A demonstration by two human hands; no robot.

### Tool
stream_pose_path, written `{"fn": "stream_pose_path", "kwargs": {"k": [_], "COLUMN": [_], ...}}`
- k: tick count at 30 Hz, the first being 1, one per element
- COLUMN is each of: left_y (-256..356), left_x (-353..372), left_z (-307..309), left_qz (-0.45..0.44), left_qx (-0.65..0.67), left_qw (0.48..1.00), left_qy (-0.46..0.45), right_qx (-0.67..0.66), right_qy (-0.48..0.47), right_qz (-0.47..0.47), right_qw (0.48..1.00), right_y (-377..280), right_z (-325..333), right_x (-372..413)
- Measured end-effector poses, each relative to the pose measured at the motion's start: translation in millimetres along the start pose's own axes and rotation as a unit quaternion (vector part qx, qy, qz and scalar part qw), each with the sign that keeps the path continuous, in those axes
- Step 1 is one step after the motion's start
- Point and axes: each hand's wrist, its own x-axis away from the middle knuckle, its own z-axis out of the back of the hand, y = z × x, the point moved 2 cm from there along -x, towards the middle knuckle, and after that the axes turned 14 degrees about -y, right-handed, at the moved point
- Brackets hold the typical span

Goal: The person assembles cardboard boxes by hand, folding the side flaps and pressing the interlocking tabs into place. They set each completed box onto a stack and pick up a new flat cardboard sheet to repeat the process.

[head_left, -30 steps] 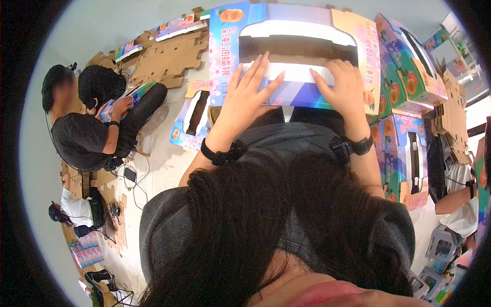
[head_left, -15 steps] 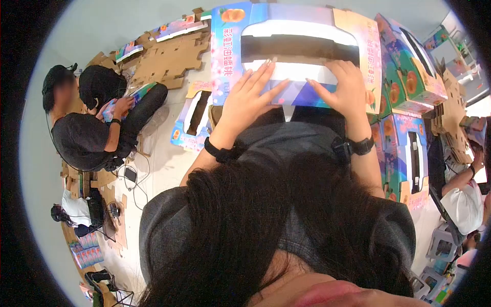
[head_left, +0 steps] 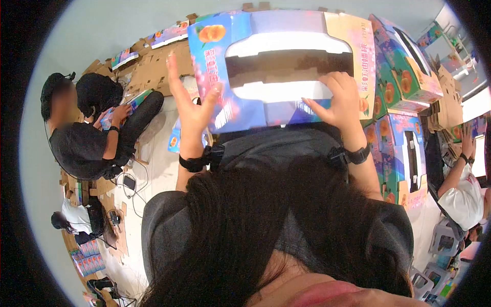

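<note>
A printed cardboard fruit box [head_left: 296,24] lies in front of my body, its top showing pictures of fruit, pink blossoms and a large cut-out window. White flaps edge the window, and the brown inside shows through. My right hand [head_left: 341,100] is bent over the lower right edge of that window, fingers at the rim and thumb on the near panel. At the left end of the box, my left hand [head_left: 192,110] is open, its fingers stretched upward beside the side edge and its thumb overlapping the printed face.
More printed boxes [head_left: 401,130] are stacked to the right. Flat brown cardboard [head_left: 153,69] lies at the back left. A person in dark clothes [head_left: 84,143] sits at the left handling a colourful piece; another in a white top [head_left: 463,204] is at the right. Cables [head_left: 134,189] lie on the floor.
My left hand has come off the near panel and moved left to the box's end. The box has shifted left and tilted slightly. My right hand's fingers have curled at the window edge.
</note>
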Motion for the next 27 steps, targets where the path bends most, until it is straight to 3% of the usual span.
{"fn": "stream_pose_path", "kwargs": {"k": [1, 2, 4, 6, 8, 12, 16, 19, 23, 27], "left_y": [-9, -16, -25, -50, -62, -48, 1, 11, 24, 47], "left_x": [-1, 2, 5, 30, 44, 46, 28, 24, 23, 20], "left_z": [9, 10, 8, 16, 16, 8, -8, -14, -11, -15], "left_qz": [0.006, 0.033, 0.078, 0.151, 0.16, 0.085, 0.064, 0.064, 0.046, -0.035], "left_qx": [-0.094, 0.038, 0.302, 0.429, 0.476, 0.384, 0.307, 0.317, 0.313, 0.268], "left_qw": [0.996, 0.999, 0.949, 0.891, 0.865, 0.919, 0.949, 0.946, 0.948, 0.961], "left_qy": [0.007, 0.021, 0.047, 0.001, -0.023, -0.016, -0.016, -0.021, -0.047, -0.058], "right_qx": [-0.002, -0.002, 0.02, 0.04, 0.081, 0.156, 0.163, 0.011, -0.164, -0.377], "right_qy": [0.007, 0.015, 0.026, 0.05, 0.092, 0.123, 0.17, 0.162, 0.104, 0.06], "right_qz": [0.012, 0.024, 0.056, 0.102, 0.127, 0.121, 0.018, -0.052, -0.069, -0.139], "right_qw": [1.0, 1.0, 0.998, 0.993, 0.984, 0.973, 0.972, 0.985, 0.979, 0.914], "right_y": [-1, -1, 0, 6, 18, 60, 70, 36, 14, 14], "right_z": [-1, -2, 3, 8, 10, -7, -16, -9, 4, 15], "right_x": [3, 6, 9, 7, -2, -17, -33, -28, -17, -5]}}
